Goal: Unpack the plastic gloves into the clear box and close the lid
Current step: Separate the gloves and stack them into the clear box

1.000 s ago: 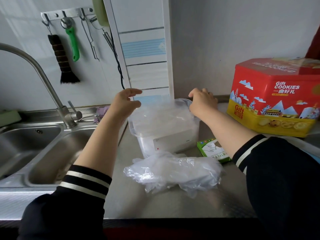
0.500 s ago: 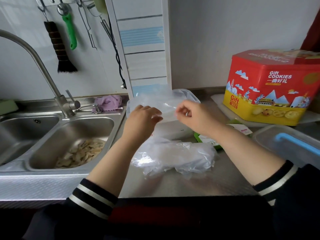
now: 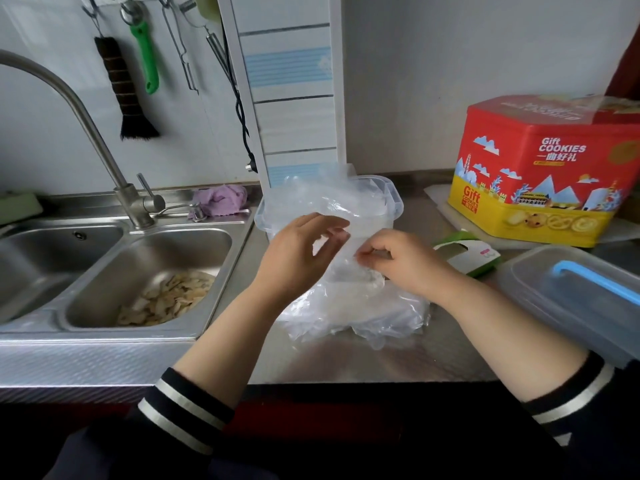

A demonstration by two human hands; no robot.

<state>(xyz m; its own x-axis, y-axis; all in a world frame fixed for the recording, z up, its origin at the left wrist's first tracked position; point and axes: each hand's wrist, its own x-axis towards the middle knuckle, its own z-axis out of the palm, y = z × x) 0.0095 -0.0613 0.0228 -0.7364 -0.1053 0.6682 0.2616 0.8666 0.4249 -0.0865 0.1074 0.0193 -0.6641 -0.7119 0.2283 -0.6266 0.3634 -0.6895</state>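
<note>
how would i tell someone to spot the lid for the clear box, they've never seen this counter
Find the big red and yellow cookie tin at the back right of the steel counter. In front of it, at the right edge nearest the person, lies the lid. It is flat, see-through and greyish, and it alone has a bright blue handle strip on top.

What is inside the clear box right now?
The clear box holds crumpled thin plastic gloves bulging above its rim. How deep they go cannot be seen: the left hand, right hand and the plastic they handle cover its front.
</note>
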